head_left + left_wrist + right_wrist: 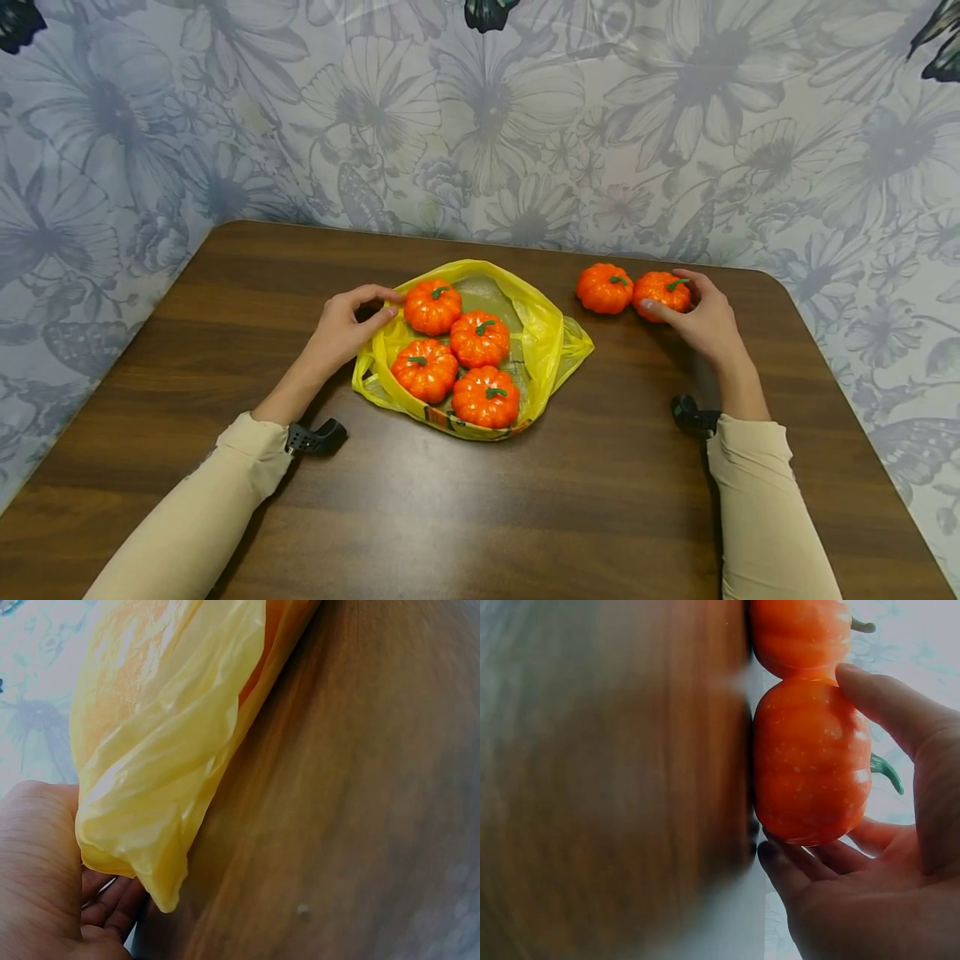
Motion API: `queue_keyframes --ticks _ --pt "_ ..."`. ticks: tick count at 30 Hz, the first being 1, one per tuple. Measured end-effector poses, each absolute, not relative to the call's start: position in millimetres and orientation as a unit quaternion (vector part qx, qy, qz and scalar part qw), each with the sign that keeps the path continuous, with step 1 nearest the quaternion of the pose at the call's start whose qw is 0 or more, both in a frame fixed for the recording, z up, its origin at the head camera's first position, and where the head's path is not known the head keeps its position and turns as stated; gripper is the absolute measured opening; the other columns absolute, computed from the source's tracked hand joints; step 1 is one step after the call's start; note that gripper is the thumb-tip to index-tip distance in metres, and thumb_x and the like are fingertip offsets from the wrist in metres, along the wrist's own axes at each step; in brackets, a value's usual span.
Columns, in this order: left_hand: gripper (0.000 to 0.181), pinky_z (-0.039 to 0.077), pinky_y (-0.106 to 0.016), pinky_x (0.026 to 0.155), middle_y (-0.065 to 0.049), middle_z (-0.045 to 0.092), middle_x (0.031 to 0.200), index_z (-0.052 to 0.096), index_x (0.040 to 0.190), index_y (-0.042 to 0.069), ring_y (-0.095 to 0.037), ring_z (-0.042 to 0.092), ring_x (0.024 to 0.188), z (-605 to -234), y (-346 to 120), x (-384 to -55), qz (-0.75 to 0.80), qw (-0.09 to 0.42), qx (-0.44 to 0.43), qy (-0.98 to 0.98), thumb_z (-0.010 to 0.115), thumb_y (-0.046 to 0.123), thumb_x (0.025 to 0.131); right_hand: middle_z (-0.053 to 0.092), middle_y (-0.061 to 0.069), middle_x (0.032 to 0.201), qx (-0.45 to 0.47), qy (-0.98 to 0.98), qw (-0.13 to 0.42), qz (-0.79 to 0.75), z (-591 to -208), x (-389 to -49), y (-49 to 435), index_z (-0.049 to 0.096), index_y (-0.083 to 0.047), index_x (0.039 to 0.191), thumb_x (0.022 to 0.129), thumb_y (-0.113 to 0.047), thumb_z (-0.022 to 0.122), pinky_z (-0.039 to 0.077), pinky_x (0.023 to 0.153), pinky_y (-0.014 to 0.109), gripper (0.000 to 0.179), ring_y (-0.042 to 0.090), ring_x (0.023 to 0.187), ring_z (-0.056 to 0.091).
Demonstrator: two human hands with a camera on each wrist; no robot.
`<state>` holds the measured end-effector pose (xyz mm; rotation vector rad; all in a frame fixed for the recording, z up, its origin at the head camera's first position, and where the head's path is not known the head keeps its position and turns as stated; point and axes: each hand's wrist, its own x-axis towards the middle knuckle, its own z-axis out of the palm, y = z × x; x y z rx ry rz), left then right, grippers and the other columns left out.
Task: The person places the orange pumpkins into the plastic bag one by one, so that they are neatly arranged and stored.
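A yellow plastic bag (pixel 542 333) lies with its mouth spread wide on the table, several orange toy pumpkins (pixel 424 372) inside. My left hand (pixel 341 329) is at the bag's left rim, thumb and forefinger holding its edge beside the upper left pumpkin (pixel 432 307). In the left wrist view, the bag's folded side (pixel 157 765) hides part of that hand. To the right of the bag, two more pumpkins stand side by side. My right hand (pixel 705 321) grips the right-hand pumpkin (pixel 810 761), thumb on one side and fingers on the other. Its neighbour (pixel 604 288) touches it on the left.
The brown wooden table (pixel 450 517) has rounded far corners, with its back edge close behind the two pumpkins. Beyond it rises a wall with floral paper (pixel 487 125). Dark straps (pixel 318 437) sit on both wrists, below light sleeves.
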<state>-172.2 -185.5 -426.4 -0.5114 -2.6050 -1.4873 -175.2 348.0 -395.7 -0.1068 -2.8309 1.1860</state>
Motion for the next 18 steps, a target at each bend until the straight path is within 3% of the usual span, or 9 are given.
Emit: queue_keyframes --ticks 7,11,14,18 --pt "0.022 0.041 -0.054 0.113 -0.010 0.074 0.129 0.077 0.122 0.011 -0.031 0.061 0.130 -425.5 -185.2 -171.3 -0.489 0.049 -0.172 -0.854 0.069 0.017 0.103 0.053 0.019 0.149 -0.033 -0.919 0.043 0.390 -397.4 -174.6 347.6 0.043 -0.011 0.159 0.094 -0.048 0.077 0.041 0.095 0.022 0.083 0.028 0.126 0.053" --pt "0.021 0.041 -0.054 0.114 -0.010 0.073 0.130 0.077 0.122 0.012 -0.031 0.061 0.131 -425.9 -184.9 -171.9 -0.488 0.048 -0.170 -0.855 0.069 0.017 0.103 0.052 0.021 0.153 -0.041 -0.915 0.058 0.397 -399.1 -175.4 348.9 0.043 -0.009 0.160 0.095 -0.044 0.077 0.044 0.104 0.030 0.081 0.032 0.131 0.053" --pt "0.021 0.040 -0.054 0.114 -0.011 0.073 0.130 0.077 0.122 0.011 -0.031 0.061 0.131 -426.1 -185.3 -171.7 -0.488 0.048 -0.171 -0.855 0.069 0.016 0.103 0.048 0.024 0.156 -0.054 -0.909 0.072 0.408 -399.3 -175.4 348.7 0.041 -0.008 0.160 0.095 -0.042 0.077 0.042 0.111 0.044 0.082 0.036 0.138 0.050" --pt "0.021 0.041 -0.054 0.113 -0.011 0.073 0.130 0.077 0.122 0.010 -0.031 0.061 0.130 -425.6 -186.2 -171.8 -0.488 0.051 -0.172 -0.854 0.069 0.015 0.103 0.052 0.023 0.153 -0.078 -0.904 0.100 0.408 -397.9 -175.2 346.4 0.041 -0.007 0.158 0.094 -0.045 0.077 0.044 0.108 0.039 0.082 0.034 0.135 0.051"
